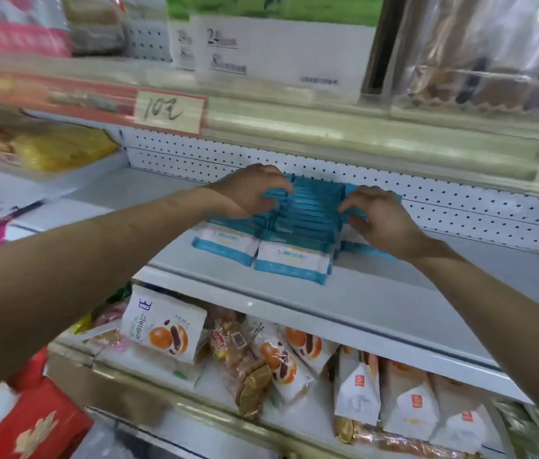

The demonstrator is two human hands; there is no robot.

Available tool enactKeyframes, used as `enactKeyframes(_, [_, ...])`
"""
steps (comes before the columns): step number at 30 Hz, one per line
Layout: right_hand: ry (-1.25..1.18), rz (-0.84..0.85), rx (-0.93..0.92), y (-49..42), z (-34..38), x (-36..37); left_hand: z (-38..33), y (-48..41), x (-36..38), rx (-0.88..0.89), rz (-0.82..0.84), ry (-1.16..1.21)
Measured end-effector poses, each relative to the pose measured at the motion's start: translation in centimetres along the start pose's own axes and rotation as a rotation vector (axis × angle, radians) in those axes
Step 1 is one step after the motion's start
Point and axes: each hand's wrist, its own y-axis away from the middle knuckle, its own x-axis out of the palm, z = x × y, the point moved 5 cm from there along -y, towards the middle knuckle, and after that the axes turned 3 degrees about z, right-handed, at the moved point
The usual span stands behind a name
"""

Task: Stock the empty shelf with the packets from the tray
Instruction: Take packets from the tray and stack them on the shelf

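packets (294, 260) in rows on the white shelf (377, 293)
left hand (248, 190) and right hand (377, 217) rest spread-fingered on the rows' top edges near the shelf's back; firm grasp unclear.

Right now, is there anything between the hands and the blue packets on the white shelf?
No. Both the left hand and the right hand already touch the blue packets, which lie in rows on the shelf. Nothing visible blocks them.
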Motion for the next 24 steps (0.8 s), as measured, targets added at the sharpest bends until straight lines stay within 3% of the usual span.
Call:
enactKeyframes(5, [-0.088, 0.043, -0.189, -7.2, 13.0, 3.1, 8.3, 14.1, -2.7, -0.308, -0.074, -0.017])
enactKeyframes(10, [-0.268, 0.174, -0.409, -10.8, 27.5, 7.2, 12.3, 29.2, -4.2, -0.483, -0.099, -0.052])
enactKeyframes(15, [-0.306, 0.225, -0.583, -11.6, 40.7, 12.2, 13.0, 43.6, -5.0, -0.701, -0.113, -0.083])
enactKeyframes(24, [-0.344, 0.582, -0.873, -6.6, 59.5, 21.0, 11.9, 64.3, -1.6, -1.055, -0.099, -0.056])
